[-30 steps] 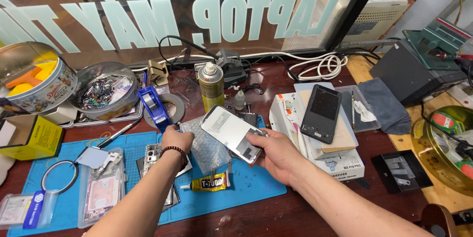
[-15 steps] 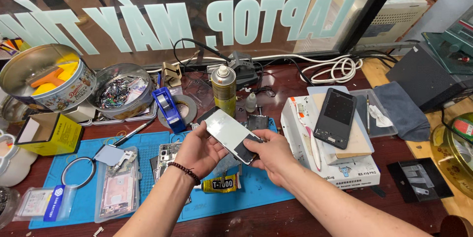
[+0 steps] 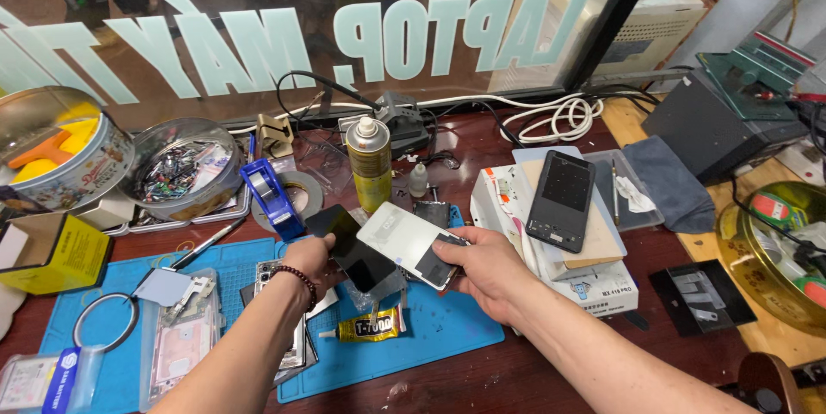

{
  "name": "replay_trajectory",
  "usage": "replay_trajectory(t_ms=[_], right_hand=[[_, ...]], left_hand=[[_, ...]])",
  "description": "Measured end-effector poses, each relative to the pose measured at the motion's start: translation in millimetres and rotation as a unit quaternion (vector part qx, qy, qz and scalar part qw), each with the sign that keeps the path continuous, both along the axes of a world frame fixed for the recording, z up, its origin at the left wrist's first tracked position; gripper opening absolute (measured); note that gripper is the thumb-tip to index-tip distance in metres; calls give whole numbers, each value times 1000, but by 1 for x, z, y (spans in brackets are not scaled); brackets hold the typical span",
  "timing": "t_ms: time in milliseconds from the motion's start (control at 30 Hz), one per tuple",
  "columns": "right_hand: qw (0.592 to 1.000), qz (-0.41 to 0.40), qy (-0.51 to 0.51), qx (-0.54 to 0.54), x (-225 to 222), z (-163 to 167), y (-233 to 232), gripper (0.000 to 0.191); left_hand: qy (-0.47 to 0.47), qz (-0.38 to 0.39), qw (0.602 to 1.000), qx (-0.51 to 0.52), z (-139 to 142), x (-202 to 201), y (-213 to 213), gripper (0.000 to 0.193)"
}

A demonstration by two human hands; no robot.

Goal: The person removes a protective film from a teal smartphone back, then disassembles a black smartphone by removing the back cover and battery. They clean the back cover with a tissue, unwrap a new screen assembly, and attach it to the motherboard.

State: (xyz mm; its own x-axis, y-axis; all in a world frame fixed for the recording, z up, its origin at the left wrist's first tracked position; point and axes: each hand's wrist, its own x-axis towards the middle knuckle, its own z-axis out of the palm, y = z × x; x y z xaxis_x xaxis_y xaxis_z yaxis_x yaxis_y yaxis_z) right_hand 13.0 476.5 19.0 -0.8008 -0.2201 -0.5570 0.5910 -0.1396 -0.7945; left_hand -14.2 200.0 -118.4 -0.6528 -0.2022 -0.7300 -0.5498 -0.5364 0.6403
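Note:
My right hand (image 3: 486, 269) grips a white phone back panel (image 3: 403, 237) by its right end and holds it tilted above the blue work mat (image 3: 430, 336). My left hand (image 3: 308, 261), with a bead bracelet on the wrist, holds a black phone screen (image 3: 348, 246) by its lower left edge. The black screen sits just under and to the left of the white panel, with the two parts overlapping. A small yellow-and-black glue tube (image 3: 366, 326) lies on the mat directly below them.
A spray can (image 3: 370, 163) stands behind the hands, beside a blue tape dispenser (image 3: 269, 192). Two round tins (image 3: 185, 169) of small parts sit at the left. A dark phone (image 3: 561, 199) rests on stacked boxes at the right, with cables and a power strip (image 3: 397, 117) behind.
The black screen has come apart from the white panel and now shows in my left hand, slid out to the left. Both hands stay over the mat while the view shifts slightly.

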Motion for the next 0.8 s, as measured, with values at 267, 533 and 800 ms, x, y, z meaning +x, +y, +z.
replay_trajectory(t_ms=[267,533,800], right_hand=[[998,-35,50,1,16,34,0,32],[774,-71,480,406,40,64,-7,17],[541,64,736,402,23,91,66,51]], left_hand=[[-6,-171,805,-569,17,8,15,39],[180,-211,948,156,132,24,80,65],[314,-223,909,161,186,5,135,5]])
